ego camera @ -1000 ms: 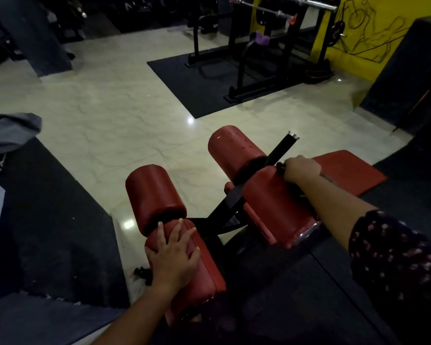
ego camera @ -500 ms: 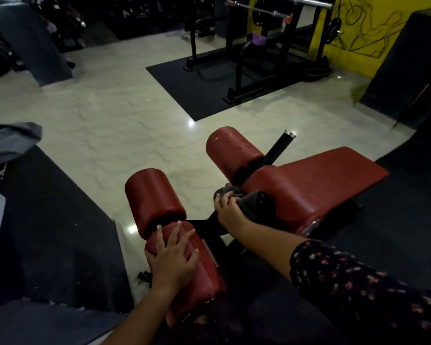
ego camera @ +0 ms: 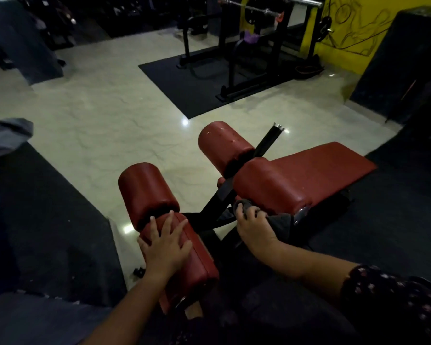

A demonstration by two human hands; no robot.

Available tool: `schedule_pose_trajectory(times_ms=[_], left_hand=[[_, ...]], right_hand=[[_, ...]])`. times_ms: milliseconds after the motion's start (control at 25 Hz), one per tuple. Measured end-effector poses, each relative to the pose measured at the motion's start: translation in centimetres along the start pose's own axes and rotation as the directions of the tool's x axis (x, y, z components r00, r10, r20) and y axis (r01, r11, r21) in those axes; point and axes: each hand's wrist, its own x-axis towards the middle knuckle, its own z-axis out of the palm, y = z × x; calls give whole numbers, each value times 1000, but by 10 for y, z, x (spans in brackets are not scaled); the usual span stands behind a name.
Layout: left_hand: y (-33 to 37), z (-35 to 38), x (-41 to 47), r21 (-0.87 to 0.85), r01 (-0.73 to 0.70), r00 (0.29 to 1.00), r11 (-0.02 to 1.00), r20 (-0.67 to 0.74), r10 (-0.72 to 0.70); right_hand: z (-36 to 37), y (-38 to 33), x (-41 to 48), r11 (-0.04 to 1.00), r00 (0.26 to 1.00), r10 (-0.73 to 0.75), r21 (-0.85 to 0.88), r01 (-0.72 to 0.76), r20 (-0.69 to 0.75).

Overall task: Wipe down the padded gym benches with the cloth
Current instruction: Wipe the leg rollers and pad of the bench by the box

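- The left hand (ego camera: 166,245) is laid flat on the near left pad (ego camera: 199,267), palm down.
- Its fingers (ego camera: 171,220) are held straight and spread, and nothing is gripped by them. Their tips lie close to the gap before the far left roller (ego camera: 144,190).
- The right hand (ego camera: 253,226) is closed around the cloth (ego camera: 281,221), with the fingers (ego camera: 245,212) curled over it from above.
- The cloth is dark grey. A small bunch of it is seen just beyond the fingertips, and a larger fold hangs out on the thumb side of the hand, to the right.
- The cloth is held against the near end of the right pad (ego camera: 271,188), low on its side and just beside the black frame bar (ego camera: 219,197).
- Whether the palm is pressed on the pad through the cloth cannot be told.
- The red bench (ego camera: 321,165) is seen stretching away to the right behind that pad, with the far right roller (ego camera: 222,143) beyond the bar.
- The bench is set partly on a dark mat (ego camera: 47,220) and partly over a pale tiled floor (ego camera: 97,108).
- A black rack (ego camera: 256,46) with a barbell is seen on a second mat farther off, before a yellow wall (ego camera: 346,28).
- A dark patterned sleeve (ego camera: 383,295) is worn on the right arm.
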Motion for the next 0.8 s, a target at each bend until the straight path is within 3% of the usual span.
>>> schedule_pose_trajectory(times_ms=[80, 160, 240, 280, 360, 440, 520, 640, 720, 800], left_hand=[[4, -5, 4, 55, 33, 999, 998, 40, -36], [16, -9, 9, 76, 20, 1000, 997, 20, -21], [39, -10, 15, 69, -92, 994, 993, -59, 96], [54, -10, 18, 60, -174, 980, 983, -91, 179], [88, -8, 27, 45, -352, 928, 935, -118, 355], [118, -4, 39, 64, -532, 834, 844, -133, 536], [141, -2, 56, 99, -670, 724, 735, -131, 677], [172, -3, 79, 184, -744, 649, 642, -28, 760], [191, -7, 92, 213, -776, 610, 593, 15, 793], [203, -10, 107, 230, -821, 543, 522, 31, 839]], right_hand=[[18, 5, -24, 995, 994, -93, -39, 91, -52], [40, 17, -58, 987, 971, -104, 97, 127, -214], [60, 40, -81, 967, 901, 64, 249, 50, -429], [66, 55, -86, 955, 873, 135, 297, 11, -468], [72, 76, -90, 920, 852, 240, 390, -45, -465], [70, 78, -91, 813, 819, 410, 568, -129, -401], [64, 78, -86, 574, 736, 633, 785, -235, -242], [52, 82, -77, 137, 621, 778, 938, -318, 97], [52, 94, -68, -282, 498, 754, 895, -345, 429], [63, 116, -62, -540, 446, 591, 740, -400, 672]])
